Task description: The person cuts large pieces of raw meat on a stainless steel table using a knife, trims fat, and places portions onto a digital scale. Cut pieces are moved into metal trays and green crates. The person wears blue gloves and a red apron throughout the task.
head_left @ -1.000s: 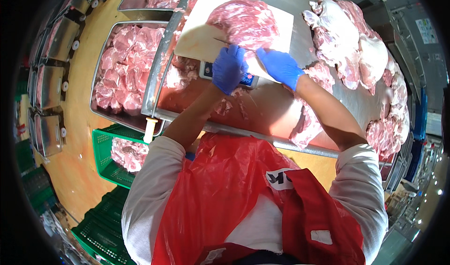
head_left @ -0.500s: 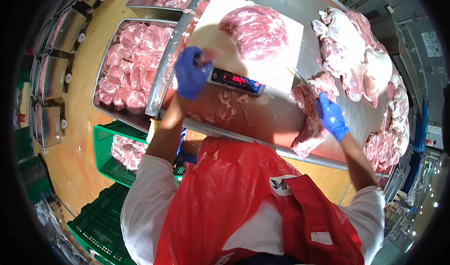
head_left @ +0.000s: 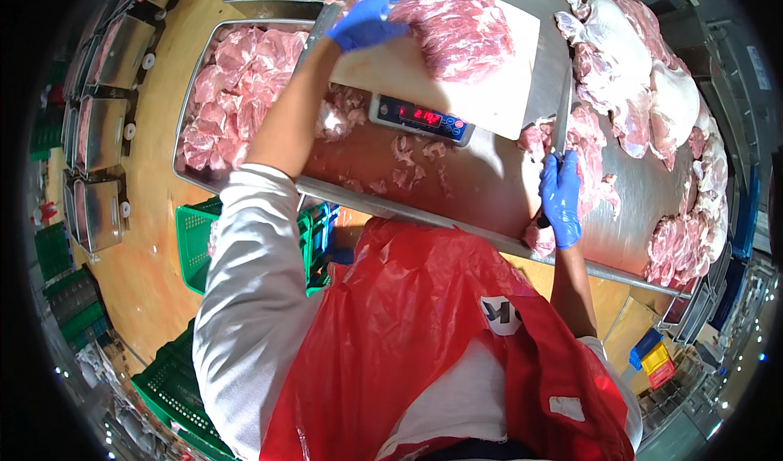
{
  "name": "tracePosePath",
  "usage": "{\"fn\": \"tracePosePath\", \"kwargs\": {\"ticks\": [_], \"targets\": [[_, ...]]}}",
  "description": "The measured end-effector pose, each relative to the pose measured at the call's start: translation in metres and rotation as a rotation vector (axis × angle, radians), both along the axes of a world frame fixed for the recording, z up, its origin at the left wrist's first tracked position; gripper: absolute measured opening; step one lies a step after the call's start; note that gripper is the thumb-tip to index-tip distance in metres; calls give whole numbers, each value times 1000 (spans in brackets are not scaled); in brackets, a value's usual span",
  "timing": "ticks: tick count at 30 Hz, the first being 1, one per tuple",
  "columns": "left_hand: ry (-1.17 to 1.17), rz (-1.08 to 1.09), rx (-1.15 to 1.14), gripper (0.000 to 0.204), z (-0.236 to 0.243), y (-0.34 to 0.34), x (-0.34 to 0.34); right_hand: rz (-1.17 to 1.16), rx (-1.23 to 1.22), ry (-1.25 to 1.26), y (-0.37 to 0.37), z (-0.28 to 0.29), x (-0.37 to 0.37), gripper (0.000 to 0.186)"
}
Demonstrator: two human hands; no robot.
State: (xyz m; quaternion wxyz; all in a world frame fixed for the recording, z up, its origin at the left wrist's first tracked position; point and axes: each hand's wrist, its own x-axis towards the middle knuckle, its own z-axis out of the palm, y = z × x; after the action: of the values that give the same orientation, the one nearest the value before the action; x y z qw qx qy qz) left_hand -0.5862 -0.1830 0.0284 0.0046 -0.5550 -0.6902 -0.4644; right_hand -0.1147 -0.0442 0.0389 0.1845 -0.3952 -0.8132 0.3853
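My left hand (head_left: 369, 22), in a blue glove, is at the left edge of a large piece of raw meat (head_left: 465, 33). Its thumb and fingers close round that edge. The meat rests on a white board (head_left: 489, 106), above a digital scale (head_left: 420, 118) with a lit red display. My right hand (head_left: 561, 200), also gloved in blue, grips a knife (head_left: 563, 110) with its blade pointing away from me. Under and beside the knife lie cut meat pieces (head_left: 589, 147) on the metal table (head_left: 489, 216).
Large skin-on cuts (head_left: 616, 61) lie along the table's right side. Small scraps (head_left: 408, 167) are scattered before the scale. Left of the table stands a metal tub of meat (head_left: 236, 86), with green crates (head_left: 196, 249) below. Wheeled metal bins (head_left: 106, 139) line the far left.
My left hand has moved away from me, from beside the scale to the large meat piece. The knife in my right hand now points more straight away. The view has shifted slightly.
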Motion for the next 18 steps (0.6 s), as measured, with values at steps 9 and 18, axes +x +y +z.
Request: {"fn": "tracePosePath", "kwargs": {"ticks": [9, 18], "targets": [[-155, 235, -61, 33, -11, 3, 122, 78, 345, 10, 2, 12, -29, 15], [-118, 308, 136, 29, -6, -9, 119, 378, 271, 22, -29, 43, -243, 23]]}}
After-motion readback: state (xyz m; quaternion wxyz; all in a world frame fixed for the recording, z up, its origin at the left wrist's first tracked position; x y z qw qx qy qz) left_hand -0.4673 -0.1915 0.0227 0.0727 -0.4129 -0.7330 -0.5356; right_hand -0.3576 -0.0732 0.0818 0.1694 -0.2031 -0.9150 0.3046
